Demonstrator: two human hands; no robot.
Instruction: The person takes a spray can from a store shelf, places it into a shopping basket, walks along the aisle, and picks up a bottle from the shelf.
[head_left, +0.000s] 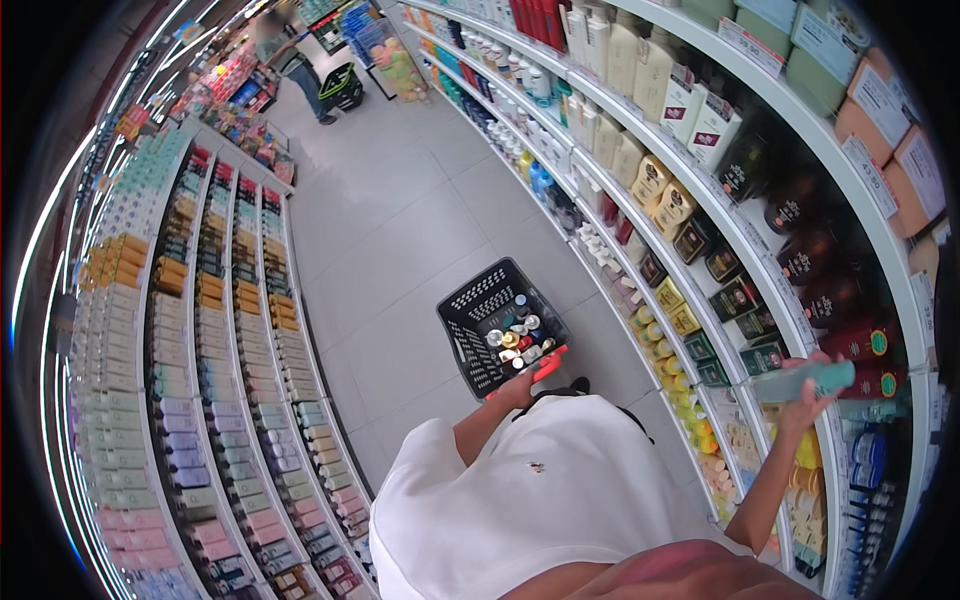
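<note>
My right hand grips a pale teal bottle with a teal cap, held lengthwise in front of the right-hand shelves. Close behind it stand dark red packages and a green box. Low in front of me, my left hand is closed around the red handle of a black plastic shopping basket. Several bottles and jars with white, gold and red tops stand inside the basket. Part of the left hand's grip is hidden by the handle.
Long shelves of bottles and boxes curve along my right. Another stocked shelf unit runs along my left, with a grey tiled aisle floor between them. Farther up the aisle a person stands beside a black and green basket.
</note>
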